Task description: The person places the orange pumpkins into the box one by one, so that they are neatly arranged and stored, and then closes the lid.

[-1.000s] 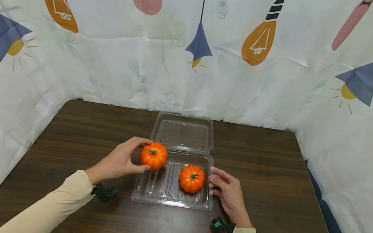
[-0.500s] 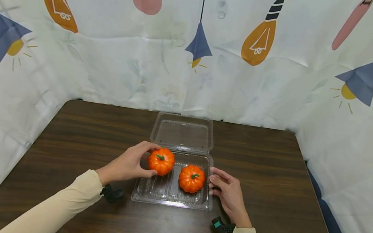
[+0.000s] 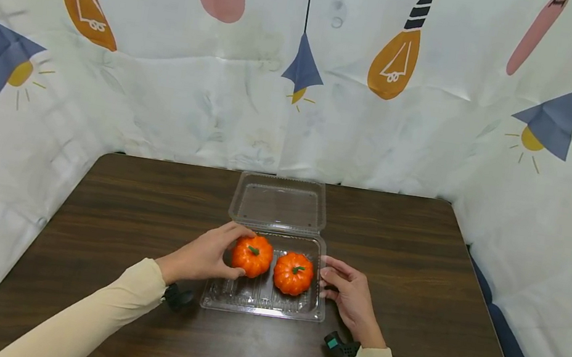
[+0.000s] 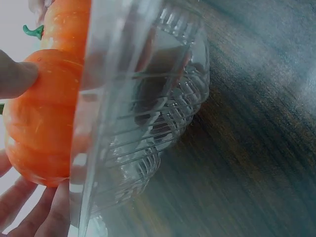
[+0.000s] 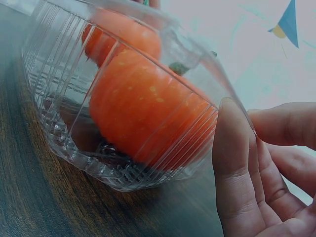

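My left hand (image 3: 201, 257) holds a small orange pumpkin (image 3: 253, 257) with a green stem, thumb on the near side and fingers on the far side. It is within the left half of an open clear plastic clamshell container (image 3: 262, 311). A second orange pumpkin (image 3: 293, 274) sits in the right half; in the right wrist view this pumpkin (image 5: 148, 111) shows through the ribbed wall. On the container's right rim, my right hand (image 3: 351, 298) pinches the edge between thumb and fingers. Whether the held pumpkin touches the container floor, I cannot tell.
The clear lid (image 3: 279, 205) lies folded back behind the container. Everything stands on a dark wood-grain table (image 3: 149, 188), with a printed white curtain (image 3: 185, 106) around its back and sides. Black bands circle both wrists.
The left hand has moved right with its pumpkin, from the container's left edge into it and closer to the second pumpkin. The right hand and container have stayed put.
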The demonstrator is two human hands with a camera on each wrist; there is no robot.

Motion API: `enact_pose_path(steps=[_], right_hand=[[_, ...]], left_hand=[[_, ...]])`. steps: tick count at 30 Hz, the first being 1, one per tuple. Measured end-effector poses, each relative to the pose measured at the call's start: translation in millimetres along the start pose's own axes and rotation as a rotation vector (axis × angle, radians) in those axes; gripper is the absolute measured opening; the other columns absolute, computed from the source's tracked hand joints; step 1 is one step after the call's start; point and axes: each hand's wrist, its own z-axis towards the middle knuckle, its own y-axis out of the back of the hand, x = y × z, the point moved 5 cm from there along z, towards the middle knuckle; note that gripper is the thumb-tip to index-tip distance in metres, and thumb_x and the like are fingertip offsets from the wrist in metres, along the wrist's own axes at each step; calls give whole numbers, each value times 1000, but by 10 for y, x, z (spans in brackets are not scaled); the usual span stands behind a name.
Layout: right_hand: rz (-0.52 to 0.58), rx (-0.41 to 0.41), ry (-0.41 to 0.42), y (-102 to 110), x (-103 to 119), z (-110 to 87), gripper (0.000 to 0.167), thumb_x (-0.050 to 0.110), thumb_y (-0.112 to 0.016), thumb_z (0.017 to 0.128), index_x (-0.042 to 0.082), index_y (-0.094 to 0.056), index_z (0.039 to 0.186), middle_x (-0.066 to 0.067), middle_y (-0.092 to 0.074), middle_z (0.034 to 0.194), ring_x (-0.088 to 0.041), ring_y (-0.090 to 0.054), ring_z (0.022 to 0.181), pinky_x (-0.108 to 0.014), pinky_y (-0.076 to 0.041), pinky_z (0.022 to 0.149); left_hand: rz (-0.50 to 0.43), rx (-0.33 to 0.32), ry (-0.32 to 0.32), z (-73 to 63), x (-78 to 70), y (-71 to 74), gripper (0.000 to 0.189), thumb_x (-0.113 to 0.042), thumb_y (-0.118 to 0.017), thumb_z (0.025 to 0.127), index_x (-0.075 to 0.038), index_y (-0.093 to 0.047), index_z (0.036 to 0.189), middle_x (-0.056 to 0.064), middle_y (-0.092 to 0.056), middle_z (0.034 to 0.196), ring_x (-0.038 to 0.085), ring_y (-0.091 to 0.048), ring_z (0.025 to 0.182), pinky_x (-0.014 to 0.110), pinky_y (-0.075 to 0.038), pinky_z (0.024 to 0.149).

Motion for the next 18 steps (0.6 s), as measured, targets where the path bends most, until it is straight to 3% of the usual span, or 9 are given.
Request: enact_pose_path(steps=[18], right_hand=[[5,1,-9,4,-10,10,50,10,-69,99,-8,-55,143,4,-73,90,-8,-67,73,-22,-62,62]], left_hand=[[89,99,23,96,-59,-104,66,-31,-86,82,-14,-59,139,6,-59,136,28,-62,115,45,-59,97]])
